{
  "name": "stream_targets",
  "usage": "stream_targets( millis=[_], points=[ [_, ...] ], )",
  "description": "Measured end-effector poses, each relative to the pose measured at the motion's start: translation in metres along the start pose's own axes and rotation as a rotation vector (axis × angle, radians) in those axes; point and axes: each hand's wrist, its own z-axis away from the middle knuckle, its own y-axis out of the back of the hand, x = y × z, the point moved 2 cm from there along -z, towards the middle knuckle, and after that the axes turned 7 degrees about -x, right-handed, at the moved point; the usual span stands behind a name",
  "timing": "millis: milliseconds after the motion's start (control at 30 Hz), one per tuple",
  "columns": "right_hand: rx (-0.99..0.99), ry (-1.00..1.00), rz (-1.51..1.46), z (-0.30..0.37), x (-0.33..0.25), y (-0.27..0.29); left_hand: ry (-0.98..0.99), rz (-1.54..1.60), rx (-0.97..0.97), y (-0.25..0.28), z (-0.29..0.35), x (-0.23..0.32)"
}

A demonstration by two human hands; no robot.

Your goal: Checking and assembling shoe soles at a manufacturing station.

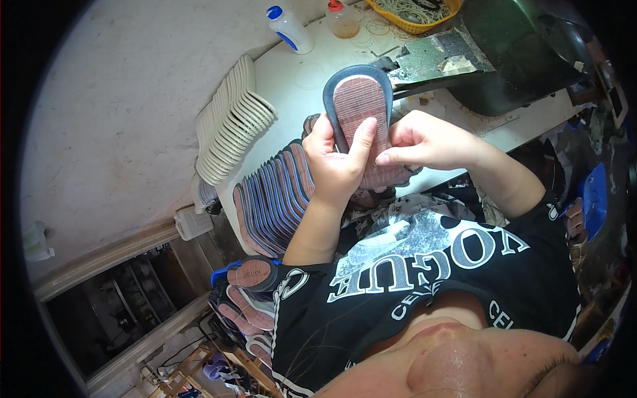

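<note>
A shoe sole (359, 95) with a ribbed reddish-brown face and a dark blue-grey rim is held up over the table. My left hand (335, 158) grips its left side, the thumb lying across the brown face and the fingers behind. At the right edge, my right hand (431, 142) is closed, its thumb and curled fingers pinching the lower part of the sole. Below and left of my left hand stands a long row of similar soles (272, 196), packed on edge. More brownish pieces lie partly hidden beneath my hands.
A stack of cream soles (232, 119) leans by the wall. Behind are a white bottle with a blue cap (292, 32), a red-capped bottle (343, 21) and a yellow basket (415, 25). A machine with a metal plate (438, 58) stands right. Loose soles (249, 302) pile lower left.
</note>
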Motion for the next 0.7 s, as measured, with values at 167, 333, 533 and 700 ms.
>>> stream_targets(
  millis=[167,333,533,700],
  points=[
    [0.176,0.393,-0.013,-0.008,-0.006,-0.014,0.067,0.046,0.037,0.000,-0.012,0.002],
    [0.054,0.402,-0.336,-0.006,0.016,-0.022,0.052,0.219,0.187,0.021,-0.047,-0.001],
    [0.154,0.401,-0.609,-0.011,0.027,-0.022,0.076,-0.290,0.141,0.042,-0.076,-0.057],
    [0.197,0.375,-0.676,-0.008,0.034,-0.013,0.119,-0.320,0.132,0.033,-0.087,-0.060]
  ],
)
